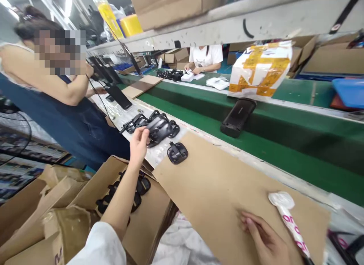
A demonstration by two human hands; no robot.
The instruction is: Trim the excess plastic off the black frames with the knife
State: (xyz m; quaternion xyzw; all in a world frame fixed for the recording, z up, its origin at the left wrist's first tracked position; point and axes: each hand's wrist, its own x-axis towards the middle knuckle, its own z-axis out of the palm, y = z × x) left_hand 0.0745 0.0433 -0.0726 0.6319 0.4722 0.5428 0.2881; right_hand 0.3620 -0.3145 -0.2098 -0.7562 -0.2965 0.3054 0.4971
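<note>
My left hand (138,144) reaches to a pile of black plastic parts (133,124) on the bench. Its thumb and fingers pinch the edge of a larger, curved black plastic part (160,129) at the front of the pile. A single rounded black part with a strap-like bar (178,153) lies at the cardboard sheet's (210,181) near corner, right of that hand. Above the sheet, my right hand (265,234) is loosely curled, with nothing visible in it. Beside it lies a tool wrapped in white plastic with pink letters (291,223).
An open carton (159,196) holding more black parts stands below my left arm. Beyond the bench runs a green conveyor (199,117), carrying a black device (239,117) and a taped white package (260,69). One co-worker (65,113) stands at left; another (206,58) sits across.
</note>
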